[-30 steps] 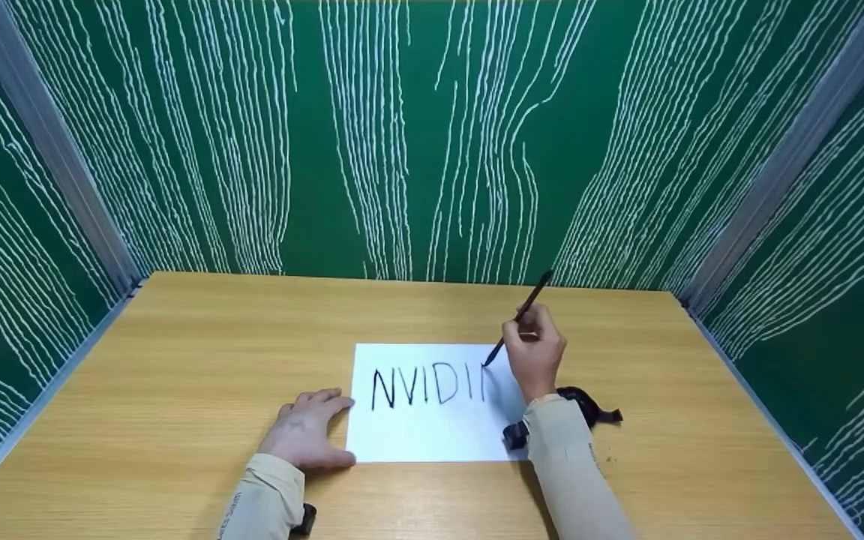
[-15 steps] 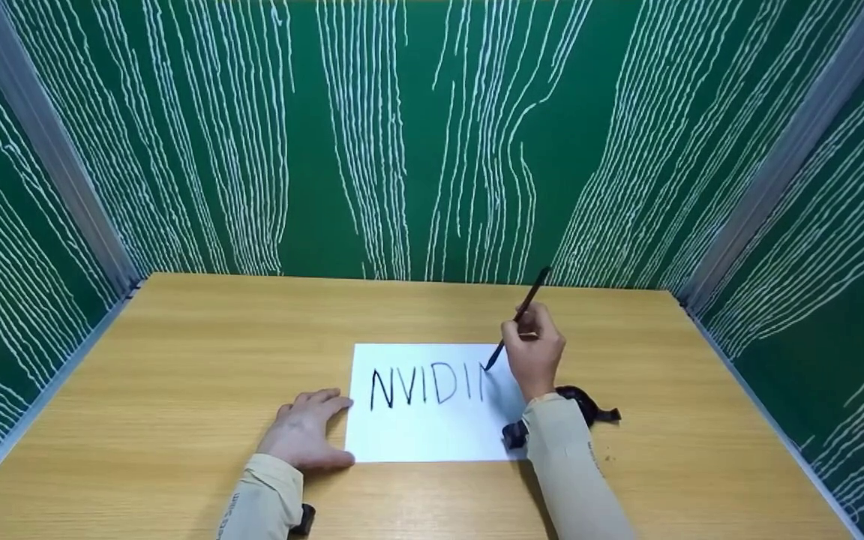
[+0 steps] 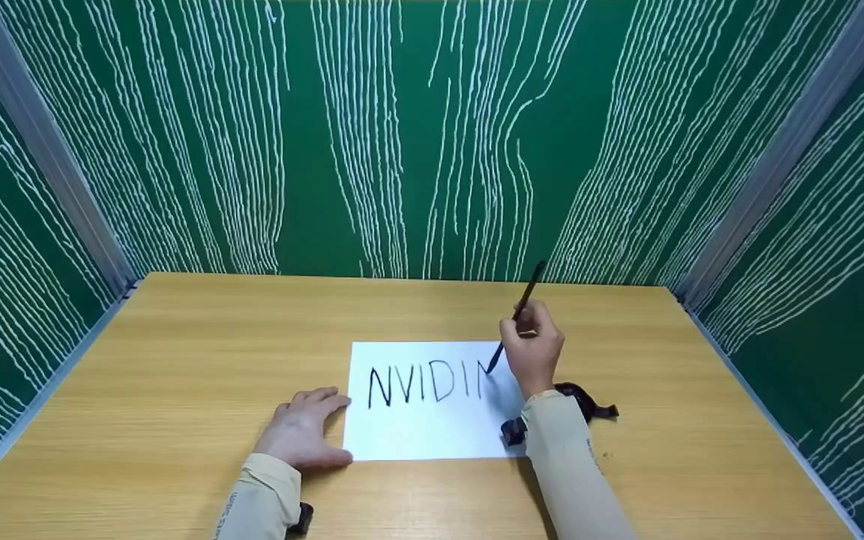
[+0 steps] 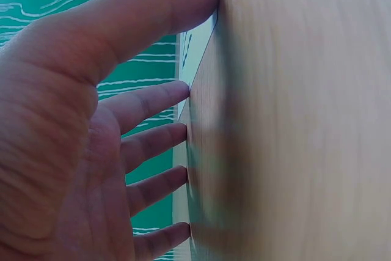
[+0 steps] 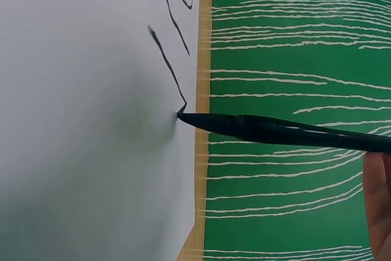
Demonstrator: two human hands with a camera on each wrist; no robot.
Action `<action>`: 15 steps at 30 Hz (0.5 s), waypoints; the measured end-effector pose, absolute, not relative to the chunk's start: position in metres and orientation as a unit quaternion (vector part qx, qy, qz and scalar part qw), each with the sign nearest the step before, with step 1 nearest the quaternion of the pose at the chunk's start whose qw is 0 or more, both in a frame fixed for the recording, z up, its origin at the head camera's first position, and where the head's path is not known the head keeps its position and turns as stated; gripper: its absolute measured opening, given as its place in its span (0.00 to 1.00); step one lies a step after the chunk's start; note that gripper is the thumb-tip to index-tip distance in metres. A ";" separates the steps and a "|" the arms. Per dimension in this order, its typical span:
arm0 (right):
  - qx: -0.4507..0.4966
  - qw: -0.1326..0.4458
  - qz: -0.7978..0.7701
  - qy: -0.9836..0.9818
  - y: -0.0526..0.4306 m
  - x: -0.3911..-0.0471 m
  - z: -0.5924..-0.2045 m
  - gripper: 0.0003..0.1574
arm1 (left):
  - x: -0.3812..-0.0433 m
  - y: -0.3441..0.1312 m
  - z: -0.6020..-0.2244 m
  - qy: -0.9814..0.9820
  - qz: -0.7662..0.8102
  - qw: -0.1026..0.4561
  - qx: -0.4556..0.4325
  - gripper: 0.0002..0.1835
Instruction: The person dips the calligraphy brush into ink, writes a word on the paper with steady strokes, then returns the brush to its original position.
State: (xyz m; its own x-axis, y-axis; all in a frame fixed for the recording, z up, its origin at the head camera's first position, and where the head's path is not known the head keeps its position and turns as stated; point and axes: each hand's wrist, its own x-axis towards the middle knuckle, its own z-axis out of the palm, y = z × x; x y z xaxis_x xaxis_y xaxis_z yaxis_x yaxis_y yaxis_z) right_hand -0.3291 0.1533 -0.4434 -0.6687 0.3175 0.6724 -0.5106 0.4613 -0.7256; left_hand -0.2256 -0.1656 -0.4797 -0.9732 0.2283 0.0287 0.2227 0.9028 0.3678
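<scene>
My right hand [image 3: 535,352] pinches a slim black brush pen [image 3: 528,291], which slants up and away to the right. In the right wrist view the pointed tip of the brush pen [image 5: 269,129] touches the white paper [image 5: 79,41] at the end of a short slanting stroke. The sheet of paper [image 3: 417,435] lies flat, bearing the dark letters "NVIDI" and a further partial letter under the tip. My left hand [image 3: 303,427] rests at the sheet's left edge, fingers spread; its thumb and index fingertip touch the paper, and the other fingertips [image 4: 180,175] meet the table.
The wooden table [image 3: 214,337] runs back to a green wall [image 3: 447,135] with white wavy lines, with more such walls at both sides. A rounded black thing [image 3: 578,397] with a short tail shows beside the right sleeve [image 3: 571,457]; its kind cannot be told.
The brush pen's tip has moved slightly down and to the right, lengthening a diagonal stroke from the top of the last upright line. My left hand holds its place on the sheet.
</scene>
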 end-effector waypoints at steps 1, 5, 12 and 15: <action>0.067 0.402 0.516 -0.753 0.155 -0.332 -0.447 0.07 | -0.226 -0.166 -0.480 0.975 0.189 0.007 0.117 0.42; 0.064 0.396 0.513 -0.759 0.160 -0.342 -0.457 0.07 | -0.225 -0.165 -0.478 0.975 0.192 0.012 0.113 0.43; 0.063 0.396 0.518 -0.756 0.161 -0.342 -0.457 0.07 | -0.226 -0.165 -0.478 0.976 0.187 0.016 0.112 0.44; 0.064 0.398 0.517 -0.755 0.162 -0.341 -0.457 0.07 | -0.226 -0.164 -0.478 0.976 0.184 0.015 0.111 0.44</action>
State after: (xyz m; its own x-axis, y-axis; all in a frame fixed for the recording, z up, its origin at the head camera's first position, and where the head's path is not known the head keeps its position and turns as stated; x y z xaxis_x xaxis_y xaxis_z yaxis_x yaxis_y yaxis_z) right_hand -0.3415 0.1621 -0.4566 -0.6757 0.3153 0.6664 -0.5074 0.4569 -0.7306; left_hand -0.2262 -0.1643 -0.4781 -0.9749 0.2225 0.0111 0.2112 0.9073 0.3635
